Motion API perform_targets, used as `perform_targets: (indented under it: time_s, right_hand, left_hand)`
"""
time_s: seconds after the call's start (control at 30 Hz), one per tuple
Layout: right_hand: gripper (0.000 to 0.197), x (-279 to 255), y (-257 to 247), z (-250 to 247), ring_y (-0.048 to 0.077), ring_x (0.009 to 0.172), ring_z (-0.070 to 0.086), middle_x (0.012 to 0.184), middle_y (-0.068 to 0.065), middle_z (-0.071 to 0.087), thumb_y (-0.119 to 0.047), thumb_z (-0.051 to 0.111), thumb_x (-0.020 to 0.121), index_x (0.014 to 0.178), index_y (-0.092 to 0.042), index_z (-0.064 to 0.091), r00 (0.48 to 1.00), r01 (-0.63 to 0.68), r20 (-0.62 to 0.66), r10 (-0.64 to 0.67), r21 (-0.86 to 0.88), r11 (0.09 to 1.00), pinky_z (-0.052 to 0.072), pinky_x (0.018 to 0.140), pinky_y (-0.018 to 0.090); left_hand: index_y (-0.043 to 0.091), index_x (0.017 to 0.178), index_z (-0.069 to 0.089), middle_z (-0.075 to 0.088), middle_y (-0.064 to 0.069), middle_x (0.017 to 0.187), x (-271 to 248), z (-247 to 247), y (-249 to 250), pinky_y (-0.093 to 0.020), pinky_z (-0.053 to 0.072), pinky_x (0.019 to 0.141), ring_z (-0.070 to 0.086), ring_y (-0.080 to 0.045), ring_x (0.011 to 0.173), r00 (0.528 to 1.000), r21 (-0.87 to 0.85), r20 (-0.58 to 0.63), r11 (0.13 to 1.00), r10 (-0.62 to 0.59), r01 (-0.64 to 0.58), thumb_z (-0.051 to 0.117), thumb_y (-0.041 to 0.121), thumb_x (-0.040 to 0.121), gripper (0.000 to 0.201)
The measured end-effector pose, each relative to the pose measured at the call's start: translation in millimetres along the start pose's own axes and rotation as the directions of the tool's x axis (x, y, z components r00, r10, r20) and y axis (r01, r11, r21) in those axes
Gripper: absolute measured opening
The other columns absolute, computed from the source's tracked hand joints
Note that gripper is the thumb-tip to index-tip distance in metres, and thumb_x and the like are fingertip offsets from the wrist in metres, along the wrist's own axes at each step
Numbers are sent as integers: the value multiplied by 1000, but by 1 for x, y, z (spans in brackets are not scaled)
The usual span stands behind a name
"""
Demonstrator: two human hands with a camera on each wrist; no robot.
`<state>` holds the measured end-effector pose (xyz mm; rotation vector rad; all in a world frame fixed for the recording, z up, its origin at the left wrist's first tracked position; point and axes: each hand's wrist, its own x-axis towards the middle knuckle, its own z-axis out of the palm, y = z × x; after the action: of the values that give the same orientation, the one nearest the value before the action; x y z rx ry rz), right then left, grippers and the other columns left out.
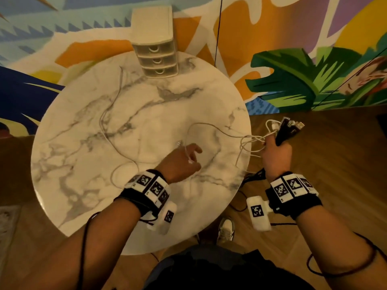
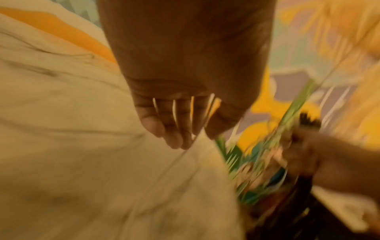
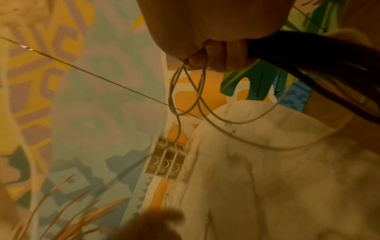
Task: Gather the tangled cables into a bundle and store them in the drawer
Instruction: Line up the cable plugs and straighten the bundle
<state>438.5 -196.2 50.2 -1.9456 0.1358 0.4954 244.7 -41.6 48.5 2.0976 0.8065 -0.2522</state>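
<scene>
A long white cable [image 1: 103, 122] winds across the round marble table [image 1: 83, 206]. My left hand [image 1: 186, 162] is low over the table's middle and pinches this cable near its plug end [image 1: 179, 144]; the left wrist view is blurred, with the fingers [image 2: 170, 126] hanging nearly straight. My right hand [image 1: 276, 151] is just off the table's right edge. It grips a bundle of black cables [image 1: 288, 128] and white loops [image 1: 249, 143]. The right wrist view shows these white loops [image 3: 197, 100] dangling below the fist [image 3: 218, 53]. A small white three-drawer unit [image 1: 156, 57] stands at the far edge, drawers closed.
Black cords [image 1: 253, 174] hang from the bundle past the table's right rim toward the wooden floor. A thin black line [image 1: 217, 32] runs down the painted mural wall behind the drawer unit. My shoe [image 1: 226, 229] is under the near edge.
</scene>
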Motion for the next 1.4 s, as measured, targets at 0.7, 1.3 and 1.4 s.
perform_targets:
  time_s: [0.7, 1.3, 1.4]
  right_hand:
    - [33, -10, -7, -38, 7, 40, 39, 53, -1, 44, -18, 49, 96, 63, -17, 48, 966, 172, 170, -192, 125, 977, 30, 41, 22]
    - [32, -15, -14, -25, 9, 38, 36, 52, 2, 43, -23, 49, 96, 65, -15, 50, 958, 151, 228, -172, 106, 983, 28, 38, 22]
    - [33, -16, -14, -26, 12, 46, 39, 57, 1, 45, -25, 48, 97, 64, -18, 49, 945, 242, 224, -238, 10, 970, 31, 43, 23]
  left_hand:
    - [15, 82, 58, 59, 4, 75, 19, 28, 127, -33, 44, 67, 53, -15, 72, 925, 1, -242, 953, 294, -303, 55, 18, 92, 11]
    - [16, 94, 54, 46, 8, 88, 13, 48, 124, -38, 49, 58, 47, -13, 70, 776, 141, -493, 916, 393, -375, 64, 20, 85, 13]
    - [15, 85, 55, 51, 1, 88, 11, 41, 126, -41, 49, 55, 53, -19, 72, 755, 306, -434, 869, 491, -389, 60, 17, 87, 6]
